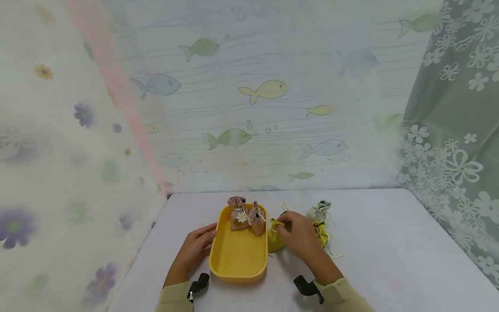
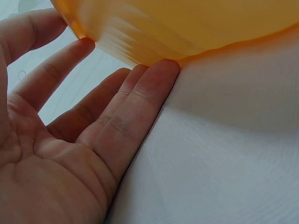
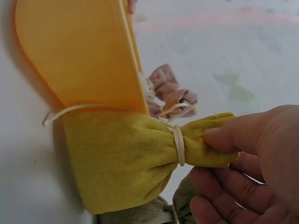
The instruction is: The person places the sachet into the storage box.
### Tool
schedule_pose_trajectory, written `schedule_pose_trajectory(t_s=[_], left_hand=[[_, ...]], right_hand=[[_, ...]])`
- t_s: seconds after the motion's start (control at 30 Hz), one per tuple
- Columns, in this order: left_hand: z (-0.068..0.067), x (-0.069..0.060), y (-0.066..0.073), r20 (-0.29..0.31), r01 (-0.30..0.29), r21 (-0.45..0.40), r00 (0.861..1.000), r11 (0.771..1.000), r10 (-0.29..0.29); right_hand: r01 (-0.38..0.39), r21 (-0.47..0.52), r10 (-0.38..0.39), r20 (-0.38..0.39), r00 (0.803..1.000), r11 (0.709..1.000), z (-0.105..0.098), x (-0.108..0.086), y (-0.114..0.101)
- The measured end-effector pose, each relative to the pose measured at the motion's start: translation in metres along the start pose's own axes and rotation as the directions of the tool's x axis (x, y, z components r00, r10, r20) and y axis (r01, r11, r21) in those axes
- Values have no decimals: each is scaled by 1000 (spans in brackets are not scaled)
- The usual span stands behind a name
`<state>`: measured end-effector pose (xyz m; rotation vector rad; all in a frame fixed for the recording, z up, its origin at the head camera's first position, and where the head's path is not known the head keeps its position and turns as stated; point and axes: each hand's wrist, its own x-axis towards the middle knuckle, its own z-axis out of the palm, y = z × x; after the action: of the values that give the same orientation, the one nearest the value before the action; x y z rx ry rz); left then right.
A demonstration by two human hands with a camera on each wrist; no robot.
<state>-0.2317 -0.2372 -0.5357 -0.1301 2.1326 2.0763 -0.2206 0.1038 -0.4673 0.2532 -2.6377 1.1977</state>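
The left hand [image 1: 195, 247] touches a yellow tray [image 1: 239, 258] holding two pinkish pouches [image 1: 239, 219]; the right hand [image 1: 303, 236] pinches a yellow pouch [image 1: 275, 242].

- Far wall [image 1: 273, 47] is printed with pale fish [image 1: 271, 89].
- Flowered left wall [image 1: 50, 169] is edged by a pink band [image 1: 117, 84].
- Grey flowered fabric [image 1: 436, 102] is hung right.
- Table [image 1: 393, 255] is coloured white.

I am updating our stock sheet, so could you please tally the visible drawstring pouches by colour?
Pink pouches: 2, both in the yellow tray
Yellow pouches: 2, one pinched by the right hand
Grey pouch: 1
Dark green pouch: 1, partly hidden
Total: 6
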Motion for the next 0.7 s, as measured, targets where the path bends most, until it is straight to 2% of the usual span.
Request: schedule_pose_trajectory(t_s=[0.7], left_hand=[[-1, 0, -1, 0, 8, -4, 1000, 1000, -8]], right_hand=[[102, -44, -103, -36, 994, 994, -16, 5, -14]])
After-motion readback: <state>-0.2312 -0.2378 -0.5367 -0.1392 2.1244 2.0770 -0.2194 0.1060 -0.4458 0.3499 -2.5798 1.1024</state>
